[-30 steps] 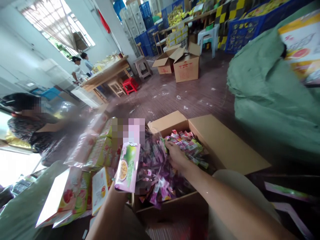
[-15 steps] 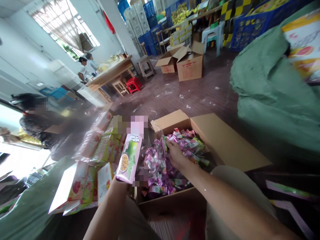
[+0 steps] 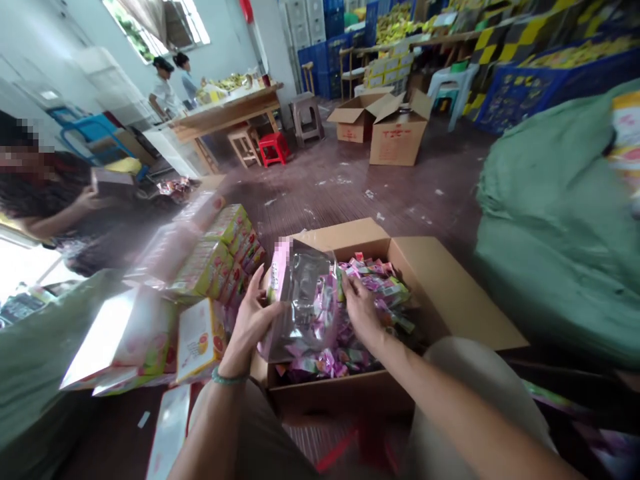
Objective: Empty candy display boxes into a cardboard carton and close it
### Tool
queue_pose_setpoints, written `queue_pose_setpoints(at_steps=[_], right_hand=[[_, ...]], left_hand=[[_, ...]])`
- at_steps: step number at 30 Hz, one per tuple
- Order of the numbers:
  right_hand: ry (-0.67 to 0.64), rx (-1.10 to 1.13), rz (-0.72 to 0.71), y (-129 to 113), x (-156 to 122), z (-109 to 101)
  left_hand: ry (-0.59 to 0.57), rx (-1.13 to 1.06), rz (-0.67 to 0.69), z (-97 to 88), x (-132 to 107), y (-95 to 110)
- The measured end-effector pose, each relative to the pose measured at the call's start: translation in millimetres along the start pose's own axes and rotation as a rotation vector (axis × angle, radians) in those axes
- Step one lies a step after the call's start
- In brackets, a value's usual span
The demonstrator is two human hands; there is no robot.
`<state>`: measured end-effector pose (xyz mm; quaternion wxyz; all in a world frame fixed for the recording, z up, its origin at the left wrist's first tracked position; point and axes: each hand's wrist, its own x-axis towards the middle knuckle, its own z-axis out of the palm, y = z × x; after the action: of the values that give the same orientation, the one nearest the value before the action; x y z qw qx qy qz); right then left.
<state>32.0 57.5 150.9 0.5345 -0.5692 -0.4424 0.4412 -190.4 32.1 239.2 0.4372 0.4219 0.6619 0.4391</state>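
– Ok, near to far. Left hand (image 3: 253, 317)?
– Grasping the box (image 3: 300, 293) by its left side: thumb laid over the clear face, index finger raised along the pink edge, gap between them about the box's thickness. Bead bracelet (image 3: 229, 377) on that wrist.
– Right hand (image 3: 361, 310)?
– Fingers bent, tips bunched at the box's right edge, by a green strip (image 3: 341, 285). Can't tell whether they pinch or only touch, nor what the strip belongs to.
– Box position?
– Between both hands, over the left part of the carton (image 3: 345, 397), tilted, clear face toward the camera. Some purple shows through it; can't tell if inside or behind.
– Carton?
– By the knees (image 3: 477, 367), flaps spread, holding a heap of purple and green sachets (image 3: 383, 287).
– Sides?
– Left: fruit-print packs (image 3: 215, 263), stacked. Right: big green sack (image 3: 555, 227), printed bag (image 3: 627, 137) against it.
– Farther?
– Co-worker (image 3: 45, 193) on the left, gripping a boxy grey item (image 3: 113, 181). Past that: red stool (image 3: 274, 148), two floor cartons (image 3: 400, 140) with flaps up, wooden table (image 3: 230, 113), two people (image 3: 163, 90) behind it, blue crates (image 3: 333, 63), window (image 3: 193, 20) in the back wall.
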Motion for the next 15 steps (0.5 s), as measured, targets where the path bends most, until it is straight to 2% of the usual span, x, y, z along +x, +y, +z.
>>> queue_pose_setpoints(at_steps=[2, 3, 5, 8, 10, 15], right_hand=[[-0.042, -0.284, -0.091, 16.3, -21.8, 0.0], [-0.103, -0.466, -0.113, 29.2, -34.6, 0.9], [-0.333, -0.863, -0.065, 60.8, -58.2, 5.0], [-0.617, -1.224, -0.033, 103.7, -68.4, 19.6], [-0.670, -1.308, -0.074, 120.1, -50.5, 37.4], [-0.699, -1.387, -0.102, 139.3, 33.1, 95.2]], left_hand=[[0.171, -0.107, 0.010, -12.1, 7.9, -13.6], [0.270, -0.180, 0.030, -18.8, 11.8, -18.8], [0.456, -0.345, 0.081, -32.0, 18.2, -24.5], [0.602, -0.553, 0.060, -46.7, 21.7, -22.2], [0.618, -0.614, 0.043, -51.2, 20.4, -17.1], [0.603, -0.634, -0.004, -50.3, 16.2, -10.6]])
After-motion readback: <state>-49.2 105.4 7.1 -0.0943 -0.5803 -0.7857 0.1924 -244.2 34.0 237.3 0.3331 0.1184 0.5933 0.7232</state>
